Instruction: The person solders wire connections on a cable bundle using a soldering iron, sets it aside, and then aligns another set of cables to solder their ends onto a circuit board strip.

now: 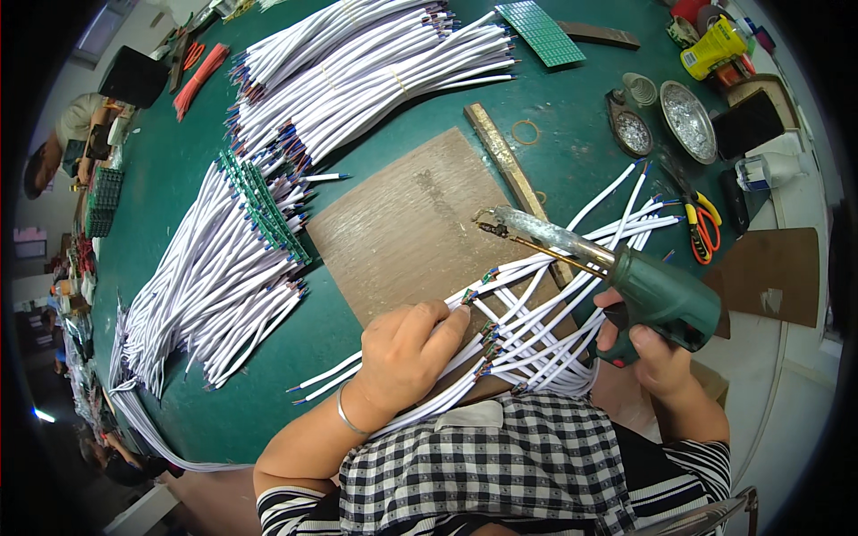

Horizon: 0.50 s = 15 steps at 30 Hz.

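My right hand (659, 359) is wrapped around the handle of a green soldering gun (663, 293). Its metal barrel and thin feed tube point left, and the tip hangs over a brown wooden board (402, 210). At the board's near edge my left hand (407, 348) is closed, thumb and forefinger pinching a white cable close to a small green circuit board (468, 297). More white cables (545, 357) with small boards at their joints lie crossed beside that hand, partly across my lap. The exact grip is partly hidden by the fingers.
Bundles of white cables (214, 259) fill the left and back of the green table, with circuit boards (259, 205) on one. A metal bar (506, 159) lies along the wooden board. Rightward are a solder dish (688, 121), pliers (702, 223) and a yellow bottle (713, 49).
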Motion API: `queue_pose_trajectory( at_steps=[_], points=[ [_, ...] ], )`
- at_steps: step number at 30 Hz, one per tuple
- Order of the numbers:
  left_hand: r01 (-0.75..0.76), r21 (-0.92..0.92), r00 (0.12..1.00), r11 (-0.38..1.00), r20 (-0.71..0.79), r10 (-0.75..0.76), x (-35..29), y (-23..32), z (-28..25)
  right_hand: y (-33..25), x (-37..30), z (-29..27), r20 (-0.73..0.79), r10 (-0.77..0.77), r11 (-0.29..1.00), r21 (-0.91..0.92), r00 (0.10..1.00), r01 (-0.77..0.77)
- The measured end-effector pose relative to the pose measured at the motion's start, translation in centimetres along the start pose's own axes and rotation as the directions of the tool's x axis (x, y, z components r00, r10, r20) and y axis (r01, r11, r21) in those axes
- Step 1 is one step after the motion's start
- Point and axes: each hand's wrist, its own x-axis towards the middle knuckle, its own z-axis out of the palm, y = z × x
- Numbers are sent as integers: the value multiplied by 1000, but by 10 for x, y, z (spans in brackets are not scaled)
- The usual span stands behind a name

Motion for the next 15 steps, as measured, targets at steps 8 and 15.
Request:
queue_pose_trajectory(
  at_steps=[8,15],
  points=[
    [27,-322,995,946,95,4,11,15,13,6,6,6,0,-6,985,174,1000,6],
    [162,-142,984,976,100,-149,16,8,9,28,35,32,67,-21,884,467,998,-12]
  ],
)
